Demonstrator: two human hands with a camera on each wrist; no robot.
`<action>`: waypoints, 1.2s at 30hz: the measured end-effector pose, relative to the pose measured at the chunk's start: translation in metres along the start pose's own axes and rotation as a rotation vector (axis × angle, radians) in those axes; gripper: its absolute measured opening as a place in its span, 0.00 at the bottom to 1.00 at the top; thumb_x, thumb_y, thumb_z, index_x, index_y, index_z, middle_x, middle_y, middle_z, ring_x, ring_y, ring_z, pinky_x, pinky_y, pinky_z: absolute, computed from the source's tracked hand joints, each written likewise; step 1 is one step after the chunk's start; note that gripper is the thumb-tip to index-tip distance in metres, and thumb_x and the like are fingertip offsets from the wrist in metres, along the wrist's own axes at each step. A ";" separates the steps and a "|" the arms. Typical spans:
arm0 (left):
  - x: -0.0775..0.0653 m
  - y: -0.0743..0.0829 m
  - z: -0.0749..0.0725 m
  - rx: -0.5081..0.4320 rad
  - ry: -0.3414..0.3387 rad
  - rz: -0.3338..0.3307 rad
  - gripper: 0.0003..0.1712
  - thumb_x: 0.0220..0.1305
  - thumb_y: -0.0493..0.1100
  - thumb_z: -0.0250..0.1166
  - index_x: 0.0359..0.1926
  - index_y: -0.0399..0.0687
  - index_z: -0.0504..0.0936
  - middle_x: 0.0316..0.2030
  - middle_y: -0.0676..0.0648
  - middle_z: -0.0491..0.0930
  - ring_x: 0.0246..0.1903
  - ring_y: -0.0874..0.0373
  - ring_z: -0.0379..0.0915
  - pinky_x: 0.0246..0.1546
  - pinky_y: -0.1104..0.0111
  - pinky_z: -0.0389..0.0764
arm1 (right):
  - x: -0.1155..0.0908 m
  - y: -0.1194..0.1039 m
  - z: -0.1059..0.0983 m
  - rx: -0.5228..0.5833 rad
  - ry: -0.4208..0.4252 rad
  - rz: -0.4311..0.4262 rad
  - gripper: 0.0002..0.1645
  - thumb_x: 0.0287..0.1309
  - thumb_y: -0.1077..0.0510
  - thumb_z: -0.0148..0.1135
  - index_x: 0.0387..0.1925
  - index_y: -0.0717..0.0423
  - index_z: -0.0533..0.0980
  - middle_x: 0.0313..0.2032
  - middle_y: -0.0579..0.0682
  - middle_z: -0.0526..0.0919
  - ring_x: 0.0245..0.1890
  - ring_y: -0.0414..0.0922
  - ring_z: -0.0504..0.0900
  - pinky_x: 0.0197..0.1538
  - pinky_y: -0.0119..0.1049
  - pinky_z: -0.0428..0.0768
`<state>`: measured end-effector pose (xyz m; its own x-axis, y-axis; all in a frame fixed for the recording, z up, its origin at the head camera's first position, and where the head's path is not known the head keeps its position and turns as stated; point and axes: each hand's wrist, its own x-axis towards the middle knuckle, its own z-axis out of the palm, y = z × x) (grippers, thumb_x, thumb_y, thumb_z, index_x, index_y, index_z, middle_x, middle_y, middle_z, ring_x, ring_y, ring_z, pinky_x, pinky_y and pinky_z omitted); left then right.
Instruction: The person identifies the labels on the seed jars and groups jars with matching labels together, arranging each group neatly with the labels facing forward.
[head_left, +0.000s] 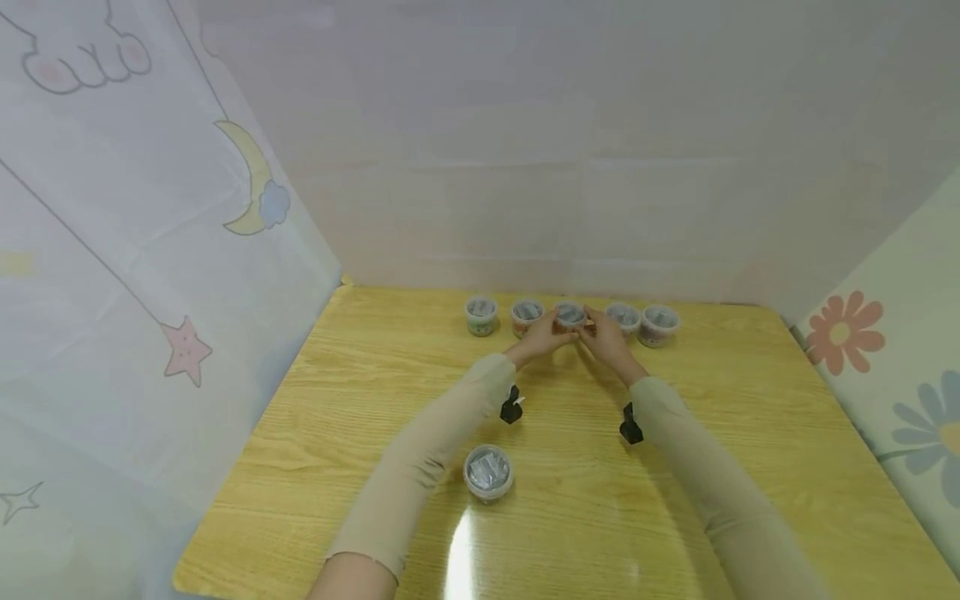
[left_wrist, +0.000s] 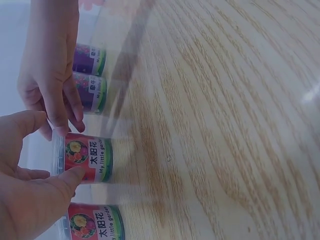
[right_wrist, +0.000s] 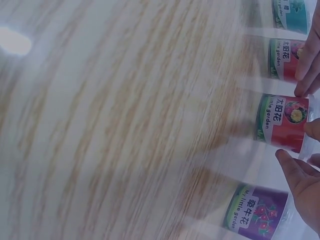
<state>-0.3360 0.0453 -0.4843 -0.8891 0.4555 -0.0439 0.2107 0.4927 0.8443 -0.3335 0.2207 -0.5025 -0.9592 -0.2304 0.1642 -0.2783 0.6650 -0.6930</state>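
In the head view, both hands meet at a red-labelled plastic tub (head_left: 570,314), the middle one of a row at the table's back. Its label (left_wrist: 85,155) shows flowers and reads "My little garden". My left hand (head_left: 545,339) grips the tub from the left, its thumb lying on the red label in the left wrist view. On the other side my right hand (head_left: 609,343) holds it by the upper part, near the clear lid (right_wrist: 311,125). The tub lies sideways in both wrist views but stands upright in the head view.
A second red-labelled tub (head_left: 527,315) and a green-labelled tub (head_left: 481,317) stand to the left. Two purple-labelled tubs (head_left: 622,318) stand to the right. One more tub (head_left: 488,473) sits nearer on the wooden table (head_left: 337,433). A fabric backdrop (head_left: 525,208) rises behind.
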 end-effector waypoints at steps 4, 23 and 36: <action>0.001 -0.002 0.001 -0.020 -0.002 -0.010 0.43 0.71 0.50 0.59 0.75 0.35 0.48 0.67 0.35 0.63 0.64 0.42 0.63 0.61 0.56 0.71 | -0.001 0.001 0.002 -0.024 0.013 -0.013 0.34 0.68 0.66 0.55 0.70 0.74 0.54 0.61 0.74 0.66 0.52 0.66 0.77 0.52 0.54 0.79; -0.007 -0.019 -0.008 -0.158 -0.080 0.050 0.44 0.73 0.52 0.57 0.77 0.47 0.41 0.75 0.42 0.47 0.70 0.41 0.51 0.65 0.53 0.65 | -0.013 0.007 0.003 0.061 0.041 -0.093 0.38 0.69 0.60 0.56 0.71 0.71 0.53 0.58 0.77 0.68 0.51 0.70 0.76 0.51 0.59 0.78; -0.019 -0.033 -0.019 -0.186 -0.175 0.129 0.39 0.75 0.48 0.53 0.77 0.47 0.44 0.75 0.41 0.49 0.72 0.44 0.48 0.67 0.55 0.62 | -0.029 0.005 0.006 0.111 0.053 -0.094 0.36 0.68 0.64 0.56 0.70 0.71 0.54 0.52 0.77 0.73 0.48 0.70 0.77 0.51 0.60 0.78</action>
<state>-0.3341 0.0060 -0.5012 -0.7727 0.6348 -0.0073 0.2253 0.2850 0.9317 -0.3065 0.2263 -0.5148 -0.9313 -0.2480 0.2669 -0.3626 0.5587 -0.7459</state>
